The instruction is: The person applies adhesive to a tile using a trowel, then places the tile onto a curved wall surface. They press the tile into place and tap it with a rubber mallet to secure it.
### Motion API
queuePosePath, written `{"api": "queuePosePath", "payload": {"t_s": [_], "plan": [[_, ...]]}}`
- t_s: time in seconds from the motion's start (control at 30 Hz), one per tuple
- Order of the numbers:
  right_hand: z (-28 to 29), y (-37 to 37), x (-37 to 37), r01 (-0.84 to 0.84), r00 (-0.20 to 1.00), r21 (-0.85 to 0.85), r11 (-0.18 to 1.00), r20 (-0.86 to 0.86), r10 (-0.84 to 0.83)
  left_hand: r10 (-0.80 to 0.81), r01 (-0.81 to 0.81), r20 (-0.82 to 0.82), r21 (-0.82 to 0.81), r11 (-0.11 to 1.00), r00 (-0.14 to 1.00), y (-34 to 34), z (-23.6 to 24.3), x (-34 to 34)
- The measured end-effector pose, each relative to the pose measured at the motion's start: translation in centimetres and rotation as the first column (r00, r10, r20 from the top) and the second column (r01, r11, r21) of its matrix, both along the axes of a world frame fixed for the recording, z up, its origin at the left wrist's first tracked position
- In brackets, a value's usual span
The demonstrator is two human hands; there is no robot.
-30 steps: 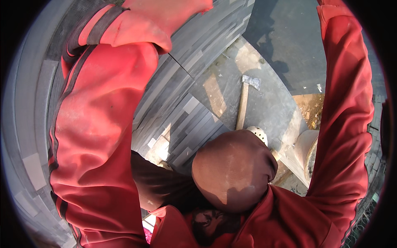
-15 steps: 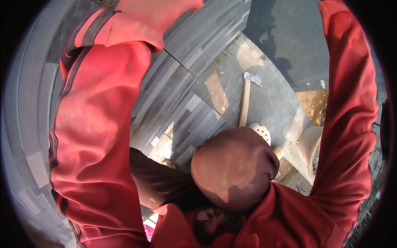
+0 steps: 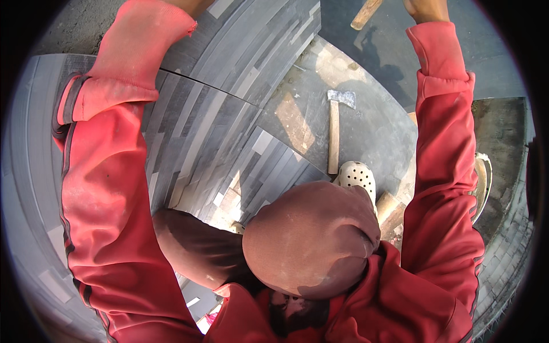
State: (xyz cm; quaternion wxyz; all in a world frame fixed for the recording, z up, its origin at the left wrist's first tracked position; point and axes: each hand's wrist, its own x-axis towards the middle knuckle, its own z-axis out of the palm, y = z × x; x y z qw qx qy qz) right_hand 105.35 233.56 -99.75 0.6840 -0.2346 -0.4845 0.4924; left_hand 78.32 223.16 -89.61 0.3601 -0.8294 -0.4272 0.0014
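Both my red-sleeved arms reach forward to the top edge of the picture. Of my left hand (image 3: 197, 5) only a sliver past the cuff shows, over the grey strip-patterned tiles (image 3: 229, 40); its fingers are out of the frame. My right hand (image 3: 428, 10) shows from the wrist to the back of the hand, with its fingers cut off at the top. A wooden handle (image 3: 366, 14) slants in just left of it; whether the hand grips it is hidden. Before my knee lies a hatchet (image 3: 334, 128) with a pale wooden handle and a dusty metal head, touched by neither hand.
My cream clog with holes (image 3: 355, 174) stands by the hatchet's handle end. A short wooden piece (image 3: 387, 207) lies to its right. Tile panels stand along the left, and a dark smooth slab (image 3: 394, 46) lies ahead. A pale rounded rim (image 3: 484, 186) shows beyond my right arm.
My left arm has shifted left. My right arm has moved left and back, bringing part of the hand into view. The wooden handle at the top has appeared.
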Motion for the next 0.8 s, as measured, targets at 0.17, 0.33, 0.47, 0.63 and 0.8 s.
{"api": "queuePosePath", "payload": {"t_s": [0.17, 0.33, 0.47, 0.63, 0.8], "plan": [[-10.2, -4.1, 5.3, -0.004, 0.997, -0.39, 0.921, 0.065, 0.032, 0.043, -0.042, 0.03, -0.044, 0.998, 0.999, -1.1, -0.5, 6.0], [-15.4, -2.6, 10.7, -0.182, 0.983, -0.539, 0.822, -0.074, 0.169, 0.038, -0.041, -0.091, -0.03, 0.999, 0.995, 3.7, -2.1, 6.8], [-19.9, 1.2, 12.7, 0.098, 0.948, -0.584, 0.806, 0.302, 0.104, 0.067, -0.07, -0.128, -0.023, 0.997, 0.99, 5.0, -3.0, 8.1], [-21.0, 7.1, 14.3, 0.06, 0.94, -0.617, 0.785, 0.299, 0.163, 0.097, -0.102, -0.119, -0.039, 0.994, 0.988, 5.9, -3.4, 10.0], [-21.0, 10.7, 14.1, -0.115, 0.928, -0.654, 0.747, 0.199, 0.316, 0.115, -0.121, -0.115, -0.047, 0.992, 0.987, 6.0, -3.5, 11.5]]}}
